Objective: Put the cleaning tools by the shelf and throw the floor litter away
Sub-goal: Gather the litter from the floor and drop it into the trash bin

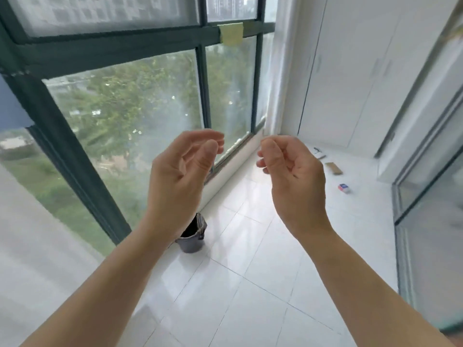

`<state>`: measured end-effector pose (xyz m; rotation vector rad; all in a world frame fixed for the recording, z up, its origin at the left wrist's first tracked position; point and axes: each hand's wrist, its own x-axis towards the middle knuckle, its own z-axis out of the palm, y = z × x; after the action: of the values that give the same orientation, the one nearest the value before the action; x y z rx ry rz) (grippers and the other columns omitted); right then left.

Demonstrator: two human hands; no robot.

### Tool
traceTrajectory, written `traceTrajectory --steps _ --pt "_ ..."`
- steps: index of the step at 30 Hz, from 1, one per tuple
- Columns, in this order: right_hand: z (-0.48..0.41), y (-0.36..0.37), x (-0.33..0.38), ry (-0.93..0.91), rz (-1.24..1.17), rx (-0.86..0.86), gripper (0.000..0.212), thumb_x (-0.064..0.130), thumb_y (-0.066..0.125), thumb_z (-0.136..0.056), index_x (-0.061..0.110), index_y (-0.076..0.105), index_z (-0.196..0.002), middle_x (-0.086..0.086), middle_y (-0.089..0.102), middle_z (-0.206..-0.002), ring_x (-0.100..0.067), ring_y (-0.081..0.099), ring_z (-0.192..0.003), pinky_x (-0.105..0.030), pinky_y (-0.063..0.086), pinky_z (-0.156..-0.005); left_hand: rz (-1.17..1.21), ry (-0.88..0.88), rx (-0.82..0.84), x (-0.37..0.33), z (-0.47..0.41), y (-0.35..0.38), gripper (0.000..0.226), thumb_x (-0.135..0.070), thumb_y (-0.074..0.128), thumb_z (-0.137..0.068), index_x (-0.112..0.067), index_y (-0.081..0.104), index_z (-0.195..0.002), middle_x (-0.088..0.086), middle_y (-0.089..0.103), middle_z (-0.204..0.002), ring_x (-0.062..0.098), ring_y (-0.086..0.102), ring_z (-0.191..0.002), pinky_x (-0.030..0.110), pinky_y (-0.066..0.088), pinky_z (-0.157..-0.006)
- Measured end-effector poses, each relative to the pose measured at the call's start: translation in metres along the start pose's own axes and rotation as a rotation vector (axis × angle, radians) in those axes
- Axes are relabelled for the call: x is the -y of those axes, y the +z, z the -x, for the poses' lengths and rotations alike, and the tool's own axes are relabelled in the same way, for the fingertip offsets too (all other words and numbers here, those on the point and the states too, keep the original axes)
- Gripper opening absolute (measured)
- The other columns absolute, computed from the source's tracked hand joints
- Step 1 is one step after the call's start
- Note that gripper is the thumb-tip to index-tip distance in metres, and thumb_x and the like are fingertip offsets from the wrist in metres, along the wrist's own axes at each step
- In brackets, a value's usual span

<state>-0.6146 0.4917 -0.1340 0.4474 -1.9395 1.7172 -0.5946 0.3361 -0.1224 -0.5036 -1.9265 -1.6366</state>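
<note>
1. A person's left hand (180,166) and right hand (293,176) are raised side by side over a white tiled floor (250,271), fingers loosely curled, both holding nothing.
2. Just below the left wrist, a small dark-lined bin (191,240) stands against the base of the window (125,108). It is the likely destination for the litter.
3. Beyond the right hand and off to its right, the litter lies scattered, well apart from the bin. Nearest is a small red, white and blue box (343,188), then a flat brown strip (333,168), then what may be pens or thin scraps (318,152), too blurred to name.
4. Farthest from the hands stand white cabinet doors (350,83). A yellow note (231,33) sticks to the window frame high above the left fingertips.
5. No cleaning tools or shelf appear in view, so that half of the job cannot be judged.
6. The risks lie in the litter itself. It is in several small pieces, so a single handful could shed one on the way back to the bin. Thin scraps lying flat on glossy tile may slip a pinch. The bin's narrow mouth could let a tossed piece miss.
</note>
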Motion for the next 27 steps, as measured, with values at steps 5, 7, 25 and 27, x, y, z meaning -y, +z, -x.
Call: traceTrajectory --steps 5,7,25,27 --pt "-0.038 -0.081 -0.041 0.033 0.104 -0.159 0.011 0.037 0.052 -0.091 0.034 0.06 -0.085 0.008 0.066 -0.078 -0.018 0.065 -0.081 -0.035 0.054 -0.077 0.133 0.012 0.104 0.03 -0.045 0.092 0.011 -0.024 0.055 -0.091 -0.022 0.064 -0.097 -0.012 0.071 -0.089 0.014 0.067 -0.091 0.024 0.051 -0.084" --pt "-0.053 -0.105 -0.056 0.043 0.127 -0.215 0.011 0.033 0.052 -0.092 0.03 0.061 -0.085 0.003 0.065 -0.079 -0.02 0.064 -0.079 -0.032 0.054 -0.075 0.182 0.002 0.14 0.043 -0.061 0.12 0.011 -0.02 0.055 -0.091 -0.019 0.064 -0.098 -0.011 0.07 -0.09 0.014 0.067 -0.09 0.02 0.049 -0.084" --pt "-0.269 -0.197 -0.231 0.084 0.299 -0.434 0.014 0.04 0.05 -0.092 0.03 0.06 -0.087 0.009 0.065 -0.078 -0.008 0.065 -0.074 -0.026 0.053 -0.07 0.341 -0.057 0.311 0.217 -0.272 0.302 0.018 -0.031 0.054 -0.088 -0.023 0.065 -0.098 -0.008 0.069 -0.094 0.018 0.066 -0.095 0.029 0.05 -0.088" --pt "-0.301 -0.204 -0.249 0.083 0.288 -0.452 0.013 0.036 0.052 -0.093 0.026 0.06 -0.089 0.007 0.064 -0.079 -0.002 0.064 -0.07 -0.018 0.051 -0.068 0.357 -0.053 0.332 0.237 -0.302 0.323 0.017 -0.032 0.054 -0.088 -0.023 0.065 -0.098 -0.01 0.069 -0.092 0.018 0.066 -0.095 0.029 0.049 -0.089"
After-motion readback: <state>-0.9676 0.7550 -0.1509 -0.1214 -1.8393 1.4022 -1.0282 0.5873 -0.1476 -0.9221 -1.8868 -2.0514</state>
